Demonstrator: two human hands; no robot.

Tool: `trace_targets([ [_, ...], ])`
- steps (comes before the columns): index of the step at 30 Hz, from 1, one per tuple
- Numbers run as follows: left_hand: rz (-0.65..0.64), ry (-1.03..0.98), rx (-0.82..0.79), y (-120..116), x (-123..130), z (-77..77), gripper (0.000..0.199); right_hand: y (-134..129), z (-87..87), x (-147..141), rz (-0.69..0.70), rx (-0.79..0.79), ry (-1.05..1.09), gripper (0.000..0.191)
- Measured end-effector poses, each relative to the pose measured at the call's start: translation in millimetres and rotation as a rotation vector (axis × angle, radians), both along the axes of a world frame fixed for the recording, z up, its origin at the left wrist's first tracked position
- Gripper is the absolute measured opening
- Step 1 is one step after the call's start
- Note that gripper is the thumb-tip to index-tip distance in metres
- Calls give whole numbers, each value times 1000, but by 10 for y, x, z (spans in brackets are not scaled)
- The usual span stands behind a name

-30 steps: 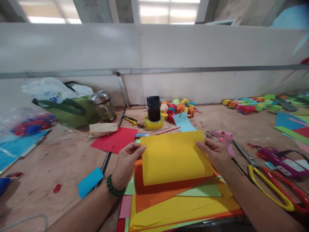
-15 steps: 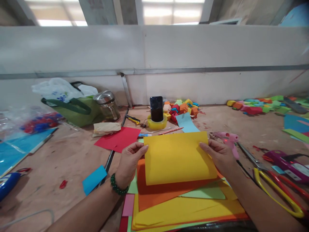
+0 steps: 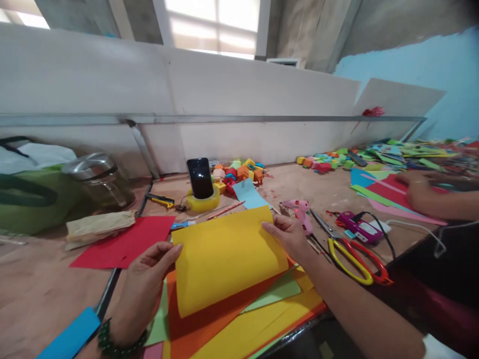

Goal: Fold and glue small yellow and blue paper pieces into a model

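A bent sheet of yellow paper is held up between my two hands. My left hand pinches its left edge, thumb in front, and wears a green bead bracelet at the wrist. At the upper right corner my right hand pinches the same sheet. Beneath it lies a stack of coloured sheets, with an orange sheet on top and a light green sheet and more yellow paper showing. A pink glue gun lies just beyond my right hand.
Scissors and a purple device lie at right. A phone leans in a tape roll before folded paper pieces. Red paper and a jar are left. A co-worker's hand rests on paper.
The view has swung to the right, so the table things sit further left and a co-worker's arms have come into sight. Both my hands still hold the yellow sheet, now tilted.
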State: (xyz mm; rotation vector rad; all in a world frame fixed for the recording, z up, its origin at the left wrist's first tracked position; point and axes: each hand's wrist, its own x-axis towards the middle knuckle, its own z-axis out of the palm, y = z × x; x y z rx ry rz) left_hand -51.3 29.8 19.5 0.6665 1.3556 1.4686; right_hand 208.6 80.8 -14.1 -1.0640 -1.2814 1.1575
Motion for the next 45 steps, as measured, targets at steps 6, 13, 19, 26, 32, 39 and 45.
trace_targets([
  [6, -21, 8, -14, 16, -54, -81, 38, -16, 28, 5, 42, -37, 47, 43],
  [13, -56, 11, -29, 39, -91, -139, 35, -41, 70, 4, 53, -80, 75, 42],
  [19, -61, -8, -4, 22, -93, -140, 34, -34, 48, 12, 32, -41, 26, 42],
  [26, -97, -35, 20, 57, -167, -273, 34, -6, -51, 66, 43, -51, 37, 38],
  [32, -106, -54, 109, 66, -159, -325, 31, 12, -149, 132, 39, -93, 48, 31],
  [39, -86, -38, 113, -1, -72, -155, 33, -37, -4, 54, 28, -105, 53, 31],
  [45, -83, -24, 120, -1, -61, -149, 34, -60, 45, 31, -8, -106, 29, 33],
])
